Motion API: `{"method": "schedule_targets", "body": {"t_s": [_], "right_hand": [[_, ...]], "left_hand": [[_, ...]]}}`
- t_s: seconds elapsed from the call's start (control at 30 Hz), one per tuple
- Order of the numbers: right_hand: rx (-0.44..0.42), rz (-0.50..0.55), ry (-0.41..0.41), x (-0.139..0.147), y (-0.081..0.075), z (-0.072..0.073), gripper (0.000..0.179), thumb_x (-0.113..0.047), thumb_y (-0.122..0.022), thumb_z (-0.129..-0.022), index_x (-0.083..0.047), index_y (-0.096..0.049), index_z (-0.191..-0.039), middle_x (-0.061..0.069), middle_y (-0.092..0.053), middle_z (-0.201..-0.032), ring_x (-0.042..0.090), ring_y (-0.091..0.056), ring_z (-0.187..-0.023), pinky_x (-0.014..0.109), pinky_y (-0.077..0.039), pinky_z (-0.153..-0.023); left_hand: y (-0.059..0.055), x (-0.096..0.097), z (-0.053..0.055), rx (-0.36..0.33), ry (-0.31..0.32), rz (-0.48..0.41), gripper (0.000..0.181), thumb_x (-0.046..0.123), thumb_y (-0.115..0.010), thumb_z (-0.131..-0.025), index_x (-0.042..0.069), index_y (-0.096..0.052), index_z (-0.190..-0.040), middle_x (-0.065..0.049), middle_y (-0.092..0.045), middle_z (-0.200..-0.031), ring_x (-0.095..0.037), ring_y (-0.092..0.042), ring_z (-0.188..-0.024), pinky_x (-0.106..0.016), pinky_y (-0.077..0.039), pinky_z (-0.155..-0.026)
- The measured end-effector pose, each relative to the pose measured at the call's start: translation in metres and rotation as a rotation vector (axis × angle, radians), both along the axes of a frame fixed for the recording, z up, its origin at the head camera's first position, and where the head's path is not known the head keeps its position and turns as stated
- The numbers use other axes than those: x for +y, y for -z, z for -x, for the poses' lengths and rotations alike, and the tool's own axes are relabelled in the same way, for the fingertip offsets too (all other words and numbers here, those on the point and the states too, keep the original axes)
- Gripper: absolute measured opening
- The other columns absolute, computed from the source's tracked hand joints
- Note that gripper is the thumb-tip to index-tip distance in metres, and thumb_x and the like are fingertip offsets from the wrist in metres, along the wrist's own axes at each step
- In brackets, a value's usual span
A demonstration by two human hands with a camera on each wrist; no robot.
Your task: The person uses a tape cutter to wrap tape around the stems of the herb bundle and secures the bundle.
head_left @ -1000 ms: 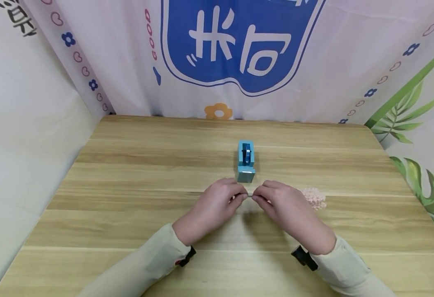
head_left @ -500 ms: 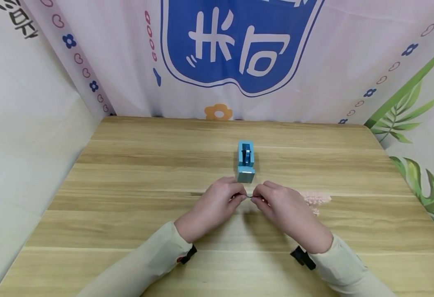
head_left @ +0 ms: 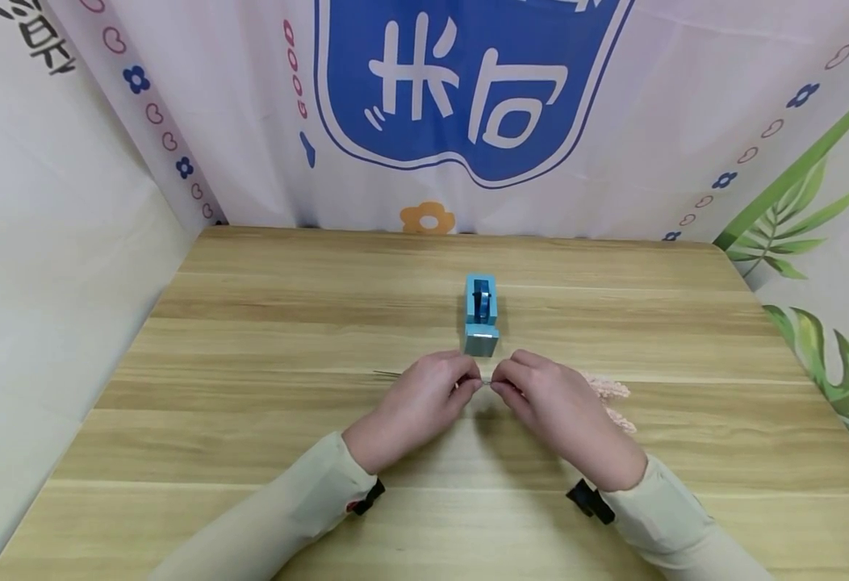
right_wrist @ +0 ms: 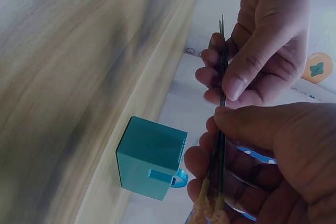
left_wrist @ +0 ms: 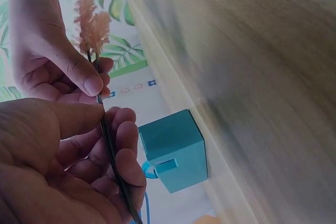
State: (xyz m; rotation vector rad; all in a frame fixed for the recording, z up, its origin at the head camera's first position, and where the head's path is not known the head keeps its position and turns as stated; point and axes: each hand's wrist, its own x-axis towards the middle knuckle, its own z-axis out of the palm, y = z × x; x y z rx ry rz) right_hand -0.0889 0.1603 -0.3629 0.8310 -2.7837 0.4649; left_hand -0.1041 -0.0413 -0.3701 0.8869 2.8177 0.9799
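Note:
Two artificial flowers with fluffy pink heads [left_wrist: 93, 22] and thin dark green stems [right_wrist: 223, 66] lie side by side between the hands. My left hand [head_left: 424, 403] pinches the stems between thumb and fingers, their bare ends sticking out to its left. Close beside it, my right hand [head_left: 558, 407] pinches the same stems nearer the heads, which show past its far side. A short piece of stem shows between the two sets of fingertips. Just beyond the hands stands a blue tape dispenser [head_left: 481, 315], touched by neither hand.
The wooden table [head_left: 265, 323] stretches out on both sides of the hands. A printed curtain [head_left: 250, 121] hangs along its back edge, and a leaf-patterned cloth [head_left: 831, 266] hangs at the right.
The pink heads have turned and spread into two separate tips right of my right hand. The bare stem ends now show left of my left hand. Both hands stay almost in place.

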Motion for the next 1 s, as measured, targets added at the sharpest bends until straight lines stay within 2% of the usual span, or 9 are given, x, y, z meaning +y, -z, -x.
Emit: {"method": "schedule_targets", "body": {"t_s": [0.2,0.37,0.67,1.0], "right_hand": [[-0.025,0.004,0.009,-0.0002,0.0001,0.0004,0.006,-0.014,-0.076,-0.096,-0.018,-0.074,-0.094,-0.008,-0.063,-0.082,0.002,-0.051,-0.068,0.022,-0.047,-0.061],[-0.059,0.002,0.022,-0.0012,-0.0013,0.0011,0.005,-0.016,-0.074,-0.098,-0.017,-0.072,-0.094,-0.01,-0.063,-0.078,0.002,-0.049,-0.067,0.022,-0.045,-0.06],[-0.023,-0.032,0.009,-0.0022,0.0005,0.001,0.006,-0.015,-0.072,-0.1,-0.013,-0.078,-0.099,-0.006,-0.069,-0.087,0.005,-0.062,-0.076,0.027,-0.055,-0.066],[0.011,0.018,-0.008,-0.001,0.0041,0.0038,0.003,-0.013,-0.075,-0.097,-0.015,-0.077,-0.096,-0.006,-0.07,-0.088,0.005,-0.063,-0.076,0.027,-0.056,-0.067]], "left_hand": [[0.0004,-0.0001,0.0018,-0.019,0.022,0.004,0.013,0.011,-0.067,-0.102,0.005,-0.079,-0.101,-0.003,-0.074,-0.092,-0.011,-0.061,-0.08,-0.025,-0.052,-0.074],[0.0003,0.0008,0.0022,-0.015,0.0,-0.015,0.01,0.011,-0.07,-0.101,0.006,-0.079,-0.098,-0.002,-0.073,-0.09,-0.011,-0.06,-0.079,-0.025,-0.051,-0.073],[0.0009,0.0017,0.002,0.009,-0.014,-0.004,0.009,0.01,-0.071,-0.1,0.006,-0.079,-0.098,-0.003,-0.074,-0.093,-0.014,-0.066,-0.085,-0.029,-0.055,-0.077],[0.0013,0.0021,0.0026,-0.007,-0.03,0.032,0.013,0.012,-0.067,-0.103,0.006,-0.078,-0.102,-0.004,-0.075,-0.093,-0.013,-0.063,-0.081,-0.028,-0.053,-0.073]]}}
